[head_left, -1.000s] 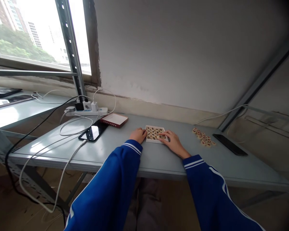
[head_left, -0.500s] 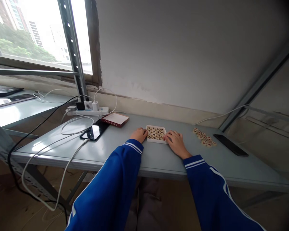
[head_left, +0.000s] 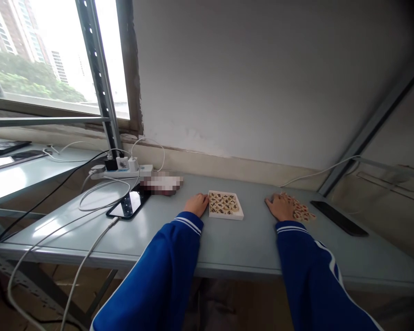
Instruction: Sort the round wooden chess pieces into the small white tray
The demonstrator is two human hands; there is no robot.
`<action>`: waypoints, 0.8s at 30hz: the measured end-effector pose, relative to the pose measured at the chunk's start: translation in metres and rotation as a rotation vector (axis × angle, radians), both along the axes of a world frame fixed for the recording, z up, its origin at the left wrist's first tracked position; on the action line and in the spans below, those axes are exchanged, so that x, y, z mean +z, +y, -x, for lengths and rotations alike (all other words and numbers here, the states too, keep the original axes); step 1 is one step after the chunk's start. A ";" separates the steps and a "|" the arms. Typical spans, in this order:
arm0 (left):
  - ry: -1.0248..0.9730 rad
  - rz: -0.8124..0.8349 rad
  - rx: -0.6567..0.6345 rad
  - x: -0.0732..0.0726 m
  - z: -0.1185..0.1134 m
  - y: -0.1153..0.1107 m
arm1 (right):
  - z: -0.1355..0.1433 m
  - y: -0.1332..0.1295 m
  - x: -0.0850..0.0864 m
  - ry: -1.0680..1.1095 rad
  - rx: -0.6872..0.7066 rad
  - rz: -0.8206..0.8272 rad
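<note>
A white open box stands on the desk, with rows of round Chinese chess pieces in black characters inside it. At the near right corner of the box, a stretch of the floor shows. My left hand grips the box's left wall with bent fingers. Further right, a cluster of loose Chinese chess pieces with red characters lies on the desk. My right hand rests palm down at the left side of that cluster, fingers apart, covering some of its pieces.
A black phone with a white cable lies at the left. Behind it are a pixelated red-and-white object and a power strip with chargers. A long black object lies right of the red pieces. The grey desk's front edge runs before me.
My right hand has left the box's right side and moved right to the red pieces. My left hand stays at the box. The view has tilted up slightly.
</note>
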State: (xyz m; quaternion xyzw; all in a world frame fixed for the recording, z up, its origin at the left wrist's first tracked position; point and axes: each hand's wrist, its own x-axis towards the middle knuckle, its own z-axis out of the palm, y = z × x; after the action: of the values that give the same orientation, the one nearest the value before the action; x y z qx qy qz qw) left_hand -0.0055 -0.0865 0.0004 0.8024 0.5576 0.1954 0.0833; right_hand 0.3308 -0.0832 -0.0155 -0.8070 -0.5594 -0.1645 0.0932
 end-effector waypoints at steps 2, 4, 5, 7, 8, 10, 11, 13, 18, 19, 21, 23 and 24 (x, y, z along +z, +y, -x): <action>0.006 0.003 0.022 0.000 -0.001 0.002 | 0.003 -0.007 0.004 -0.014 0.081 -0.003; 0.013 0.007 0.028 0.001 -0.001 0.002 | 0.005 -0.019 0.006 0.011 0.210 -0.002; 0.016 0.010 0.023 0.001 -0.001 0.002 | 0.005 -0.024 0.006 0.025 0.295 -0.007; 0.020 0.011 0.015 0.001 -0.002 0.001 | 0.004 -0.033 0.004 0.029 0.424 -0.040; 0.023 0.010 0.014 0.001 -0.002 0.001 | 0.002 -0.036 0.002 0.019 0.445 -0.064; 0.029 0.006 0.011 0.001 -0.001 0.000 | -0.002 -0.038 -0.002 -0.006 0.419 -0.110; 0.030 0.004 0.008 0.002 -0.001 -0.001 | -0.003 -0.038 -0.004 -0.002 0.401 -0.122; 0.024 0.013 0.017 0.003 -0.001 -0.002 | -0.002 -0.038 -0.004 0.068 0.427 -0.129; -0.005 0.050 0.070 0.003 -0.001 -0.003 | 0.035 -0.051 0.014 0.360 0.644 -0.190; -0.004 0.046 0.062 0.002 -0.002 -0.003 | 0.048 -0.056 0.019 0.389 0.680 -0.216; -0.004 0.035 0.050 0.000 -0.001 -0.001 | 0.074 -0.066 0.027 0.420 0.747 -0.238; -0.012 0.023 0.040 -0.003 -0.001 0.000 | 0.097 -0.073 0.031 0.424 0.812 -0.223; -0.018 0.019 0.032 -0.004 -0.001 0.001 | 0.105 -0.075 0.032 0.415 0.836 -0.209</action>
State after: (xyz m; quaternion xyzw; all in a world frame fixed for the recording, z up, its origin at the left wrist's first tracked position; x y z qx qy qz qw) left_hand -0.0042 -0.0855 -0.0033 0.7909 0.5714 0.1983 0.0929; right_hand 0.2254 -0.1584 0.0167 -0.5151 -0.7859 -0.0037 0.3420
